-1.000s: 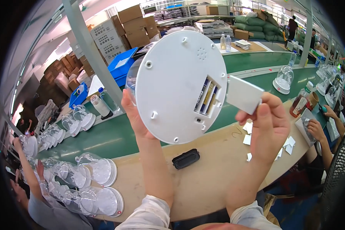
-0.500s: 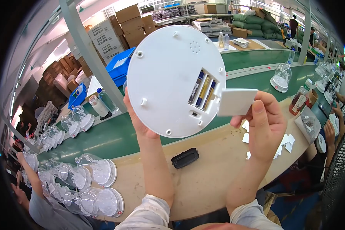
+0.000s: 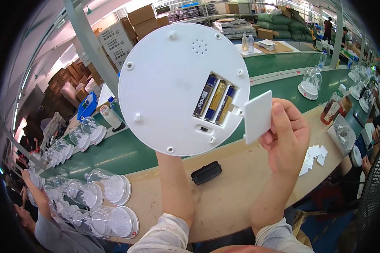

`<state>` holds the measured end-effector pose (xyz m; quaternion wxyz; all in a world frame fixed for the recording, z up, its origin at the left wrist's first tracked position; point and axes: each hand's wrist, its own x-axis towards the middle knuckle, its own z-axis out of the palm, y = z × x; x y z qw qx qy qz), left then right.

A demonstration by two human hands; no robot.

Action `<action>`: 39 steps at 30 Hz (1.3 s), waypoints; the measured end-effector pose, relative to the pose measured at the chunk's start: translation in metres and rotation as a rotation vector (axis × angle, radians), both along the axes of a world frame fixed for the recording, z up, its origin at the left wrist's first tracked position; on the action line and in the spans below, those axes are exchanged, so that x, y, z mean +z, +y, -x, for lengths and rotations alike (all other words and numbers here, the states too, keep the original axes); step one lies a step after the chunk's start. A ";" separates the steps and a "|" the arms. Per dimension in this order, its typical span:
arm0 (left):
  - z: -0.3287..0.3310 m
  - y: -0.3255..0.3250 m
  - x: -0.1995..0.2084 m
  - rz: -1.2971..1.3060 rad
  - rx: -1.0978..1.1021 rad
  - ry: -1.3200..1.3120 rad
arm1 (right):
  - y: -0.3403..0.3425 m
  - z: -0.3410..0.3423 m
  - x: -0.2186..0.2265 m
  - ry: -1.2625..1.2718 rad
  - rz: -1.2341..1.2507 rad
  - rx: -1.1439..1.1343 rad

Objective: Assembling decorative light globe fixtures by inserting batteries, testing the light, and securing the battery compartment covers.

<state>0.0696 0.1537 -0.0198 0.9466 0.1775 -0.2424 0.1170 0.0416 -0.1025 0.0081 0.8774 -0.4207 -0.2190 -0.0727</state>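
A round white lamp base is held up with its underside facing me. Its uncovered compartment holds three batteries side by side, and a small black switch sits below them. My left forearm rises behind the base; that hand supports it, its fingers hidden by the disc. In my right hand, a flat white battery cover is pinched between thumb and fingers. The cover stands close to the right edge of the base, tilted, apart from the compartment.
More white covers lie on the brown worktop, with a black case. Clear domes on white bases stand at left. Beyond runs a green conveyor. Bottles stand at right; co-workers sit on both sides.
The base has come closer and shifted left, covering my left fingers. My right hand has turned the battery cover more upright and moved slightly down and left.
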 end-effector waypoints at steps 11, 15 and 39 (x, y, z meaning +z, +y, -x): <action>0.011 -0.012 -0.007 0.001 -0.013 -0.007 | -0.009 -0.003 0.000 0.047 -0.097 0.485; 0.024 -0.019 -0.019 0.007 -0.021 -0.013 | -0.009 -0.003 0.000 0.055 -0.122 0.580; 0.028 -0.023 -0.015 0.025 -0.043 -0.044 | -0.005 -0.002 0.001 0.068 -0.044 0.569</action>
